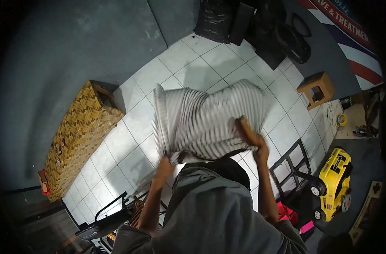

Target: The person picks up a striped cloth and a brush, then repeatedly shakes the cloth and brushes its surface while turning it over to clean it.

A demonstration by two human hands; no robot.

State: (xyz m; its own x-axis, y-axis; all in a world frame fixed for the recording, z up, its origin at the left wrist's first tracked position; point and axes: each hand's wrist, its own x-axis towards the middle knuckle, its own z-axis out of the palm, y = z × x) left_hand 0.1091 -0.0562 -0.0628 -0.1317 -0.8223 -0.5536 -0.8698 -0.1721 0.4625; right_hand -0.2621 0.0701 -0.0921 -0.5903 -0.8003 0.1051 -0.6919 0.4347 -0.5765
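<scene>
A grey-and-white cloth with dark stripes [210, 114] is spread out in front of my body, its outline smeared by motion. My left hand [165, 166] is closed on its near left corner, where the fabric bunches up. At the near right edge, my right hand [257, 142] grips the same cloth, with fingers stretched forward over the stripes. Folds run across the middle, and the far edge bulges away from me over the floor.
White tiles [138, 122] cover the floor. A woven bamboo-pattern cabinet [80, 139] stands left. To the right are a cardboard box [316, 89], a black metal frame [291, 167] and a yellow toy car [335, 184]. Black bags [214, 21] lie at the far wall.
</scene>
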